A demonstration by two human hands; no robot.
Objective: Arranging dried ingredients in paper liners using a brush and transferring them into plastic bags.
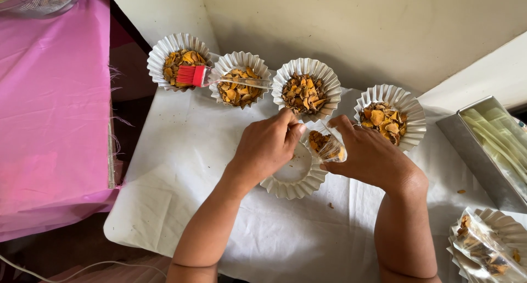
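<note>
Filled clear pouch (328, 147), seemingly between both hands

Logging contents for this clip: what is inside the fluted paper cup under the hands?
The fluted paper cup shows a bare white bottom. The left hand and right hand hold a clear packet of orange-brown pieces over its rim; whatever lies beneath hands and packet is hidden.

Clear packets on white-covered bench (219, 217)

Small clear plastic packet (328, 146) of orange-brown chips, pinched between left hand (266, 148) and right hand (368, 157) over an empty fluted paper cup (293, 184). More clear filled packets (486, 250) heaped at bottom right corner.
</note>
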